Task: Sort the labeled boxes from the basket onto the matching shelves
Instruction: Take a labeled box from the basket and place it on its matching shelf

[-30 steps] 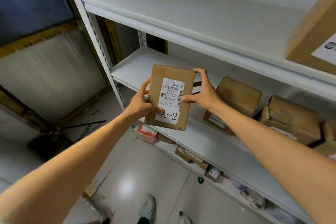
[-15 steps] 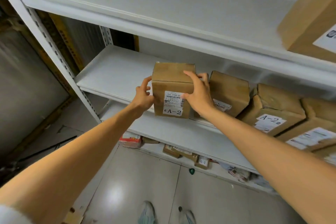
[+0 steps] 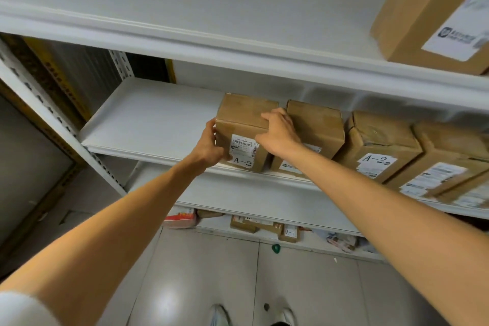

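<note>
A brown cardboard box [image 3: 244, 116] with a white "A-2" label stands upright on the middle white shelf [image 3: 148, 124], at the left end of a row of boxes. My left hand [image 3: 209, 147] grips its left front edge, thumb on the label side. My right hand [image 3: 277, 131] holds its upper right corner, fingers curled over the top. Directly to its right stands another brown box [image 3: 317, 124], then one marked "A-2" [image 3: 378, 140]. The basket is out of view.
More labelled boxes [image 3: 449, 167] continue right along the middle shelf. A large box [image 3: 428, 8] sits on the top shelf at right. Small parcels, one marked "A-1" [image 3: 289, 233], lie on the bottom shelf. My shoes show on the tiled floor [image 3: 198, 272]. The shelf post [image 3: 53, 119] stands left.
The box went from being held in the air before the shelf to standing on the middle shelf against the row. Both hands stayed on it; the view moved closer.
</note>
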The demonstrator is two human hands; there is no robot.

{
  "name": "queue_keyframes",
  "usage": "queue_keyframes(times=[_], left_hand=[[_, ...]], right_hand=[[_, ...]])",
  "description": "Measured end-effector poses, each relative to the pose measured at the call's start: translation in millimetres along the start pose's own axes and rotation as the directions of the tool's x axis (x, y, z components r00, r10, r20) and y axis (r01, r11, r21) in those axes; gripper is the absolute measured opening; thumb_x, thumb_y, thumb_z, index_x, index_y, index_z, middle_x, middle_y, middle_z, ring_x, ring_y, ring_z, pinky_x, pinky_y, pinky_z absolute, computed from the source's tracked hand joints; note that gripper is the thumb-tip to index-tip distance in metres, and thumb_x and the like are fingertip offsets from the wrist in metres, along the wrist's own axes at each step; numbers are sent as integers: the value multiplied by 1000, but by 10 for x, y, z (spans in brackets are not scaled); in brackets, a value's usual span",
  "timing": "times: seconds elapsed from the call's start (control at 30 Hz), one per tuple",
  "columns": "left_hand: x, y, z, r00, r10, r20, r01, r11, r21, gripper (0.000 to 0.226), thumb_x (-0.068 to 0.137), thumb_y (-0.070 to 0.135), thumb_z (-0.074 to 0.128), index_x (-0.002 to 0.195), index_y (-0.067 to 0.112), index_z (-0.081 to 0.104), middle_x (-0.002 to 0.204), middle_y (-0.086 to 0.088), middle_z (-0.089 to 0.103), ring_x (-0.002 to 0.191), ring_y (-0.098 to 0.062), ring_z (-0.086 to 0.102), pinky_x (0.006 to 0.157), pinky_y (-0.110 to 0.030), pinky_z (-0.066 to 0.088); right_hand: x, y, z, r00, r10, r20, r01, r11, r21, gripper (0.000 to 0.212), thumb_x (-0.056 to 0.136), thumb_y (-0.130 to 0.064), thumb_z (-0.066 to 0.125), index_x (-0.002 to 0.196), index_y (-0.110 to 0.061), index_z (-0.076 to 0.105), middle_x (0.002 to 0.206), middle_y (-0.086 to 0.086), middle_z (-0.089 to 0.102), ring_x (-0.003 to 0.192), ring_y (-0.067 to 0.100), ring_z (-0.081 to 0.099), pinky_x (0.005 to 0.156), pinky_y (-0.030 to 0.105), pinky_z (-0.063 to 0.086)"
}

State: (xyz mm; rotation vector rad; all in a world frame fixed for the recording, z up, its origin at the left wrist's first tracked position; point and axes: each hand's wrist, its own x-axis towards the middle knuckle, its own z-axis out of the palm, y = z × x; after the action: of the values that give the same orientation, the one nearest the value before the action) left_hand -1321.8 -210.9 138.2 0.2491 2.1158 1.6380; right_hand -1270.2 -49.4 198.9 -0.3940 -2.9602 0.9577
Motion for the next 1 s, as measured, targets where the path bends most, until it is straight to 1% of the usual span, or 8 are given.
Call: queue_keyframes(times=[0.17,0.23,0.37,0.53,0.67,0.73,0.83,1.0], left_hand=[[-43,63,-58,999,-3,43,1,999,36,94,73,-19,66,146,20,22,138,-8,42,115,-19,46,77,-32,54],[-49,78,-57,999,-9,32,7,998,55,93,74,-18,66,146,21,22,140,-9,42,116,-21,47,75,-31,53],[-83,78,4,999,-25,-24,26,998,59,94,73,-15,69,147,19,22,144,-10,39,128,-30,44,87,-41,51],[-208,87,-49,990,-84,-110,101,982,157,93,72,-6,75,148,14,24,147,-12,37,133,-30,39,99,-41,44],[-353,236,-167,980,-58,-190,108,958,265,81,74,-3,76,143,12,35,141,-13,45,127,-30,47,95,-38,47],[-442,350,-218,966,-32,-256,119,936,330,75,75,-1,75,140,13,40,138,-11,49,124,-28,50,93,-33,47],[-681,470,-273,929,-23,-370,186,893,409,68,78,0,73,136,14,42,133,-10,53,118,-25,53,92,-31,48],[-1440,508,-340,842,-57,-536,368,788,494,62,77,8,74,132,14,46,125,-9,58,107,-23,57,82,-28,49]], right_hand=[[35,-117,-5,987,-105,121,114,991,-72,66,83,-6,66,143,-8,39,144,5,34,137,21,31,111,29,26],[54,-138,-10,974,-142,174,163,980,-115,70,82,-9,68,144,-8,37,145,5,34,136,21,32,109,28,28],[92,-55,-51,947,-188,259,232,961,-151,77,79,-8,70,146,-11,32,147,1,29,134,17,33,97,20,30],[162,-109,-102,944,-196,265,258,940,-224,61,81,-7,66,136,-8,41,135,5,38,125,19,40,89,21,33],[76,-325,17,926,-307,222,360,896,-262,56,82,-10,65,133,-4,41,131,11,40,123,25,36,100,33,36],[16,-440,80,883,-413,224,464,843,-273,54,82,-10,63,131,-3,42,131,13,43,124,28,36,102,36,35],[-120,-608,129,800,-505,323,585,776,-236,52,83,-15,62,130,-3,43,131,16,48,123,31,42,101,40,39],[-400,-881,145,597,-646,476,775,619,-132,49,82,-22,66,126,-11,49,126,11,55,112,27,53,91,39,48]])
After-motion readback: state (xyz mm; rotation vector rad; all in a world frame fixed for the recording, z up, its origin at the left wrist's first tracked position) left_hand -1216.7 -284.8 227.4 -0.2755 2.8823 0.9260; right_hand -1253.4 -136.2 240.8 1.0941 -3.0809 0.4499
